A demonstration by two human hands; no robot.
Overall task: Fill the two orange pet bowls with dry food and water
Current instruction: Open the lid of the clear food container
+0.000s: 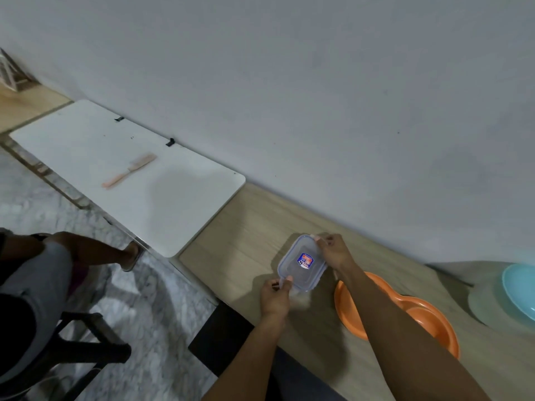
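Two hands hold a clear lidded container (pixel 301 263) over a pale wood-grain surface (pixel 246 227) that runs along a grey wall (pixel 318 96). The left hand (pixel 275 296) pinches the locking flap at the container's near end between thumb and curled fingers. The right hand (pixel 335 251) pinches the flap at the far end in the same way. The lid has a blue rim and carries a small blue and red sticker at its centre. Whether the container rests on the surface or is lifted slightly cannot be told, and its contents are not visible through the lid.

The orange pet bowls (pixel 428 316) form one joined dish with two hollows. The dish lies on the surface just to the right of the container, and the right forearm crosses above it and hides its middle. The parts of both hollows that show hold neither food nor water. Near the right edge, a light blue bowl (pixel 521 287) sits on a pale round disc (pixel 486 305).

To the left, a white surface (pixel 115 146) abuts the wooden one and bears a pink comb (pixel 128 170). At lower left, a second person (pixel 34 270) in grey shorts sits on a black chair (pixel 86 348) above a marbled floor (pixel 162 314).
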